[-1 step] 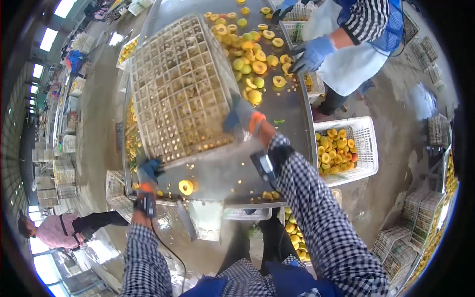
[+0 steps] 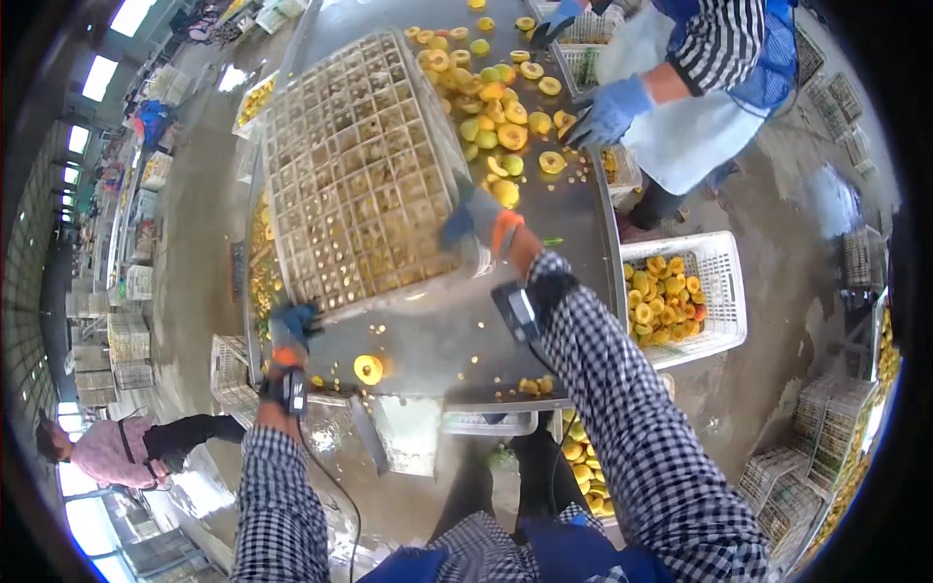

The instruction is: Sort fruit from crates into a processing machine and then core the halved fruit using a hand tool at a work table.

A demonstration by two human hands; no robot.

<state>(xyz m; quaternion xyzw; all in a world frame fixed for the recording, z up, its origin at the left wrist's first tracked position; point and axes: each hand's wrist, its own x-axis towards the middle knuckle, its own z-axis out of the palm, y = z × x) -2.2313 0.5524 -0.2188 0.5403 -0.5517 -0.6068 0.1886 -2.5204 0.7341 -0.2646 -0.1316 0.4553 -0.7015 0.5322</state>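
R grip (image 2: 474, 225) closed on the white crate (image 2: 355, 180) at its lower-right side, a bit blurred; L grip (image 2: 292, 335) closed on its lower-left corner. Crate's ctr-left of frame, tilted, grid base facing cam, above the grey surface (image 2: 573, 248). Fruit halves (image 2: 512, 136) piled just beside it, upper ctr; lone half (image 2: 368, 369) lower left of ctr. Co-worker's gloved hand (image 2: 614, 111) upper right, near fruit. White basket (image 2: 724, 282) w/ more halves, right.

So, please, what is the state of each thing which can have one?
Large crate: tipped, grid base facing the camera
Left hand: gloved, holding the crate's near-left corner
Right hand: gloved, holding the crate's right side
White crate: upright, containing halved fruit
Lone fruit half: cut side up
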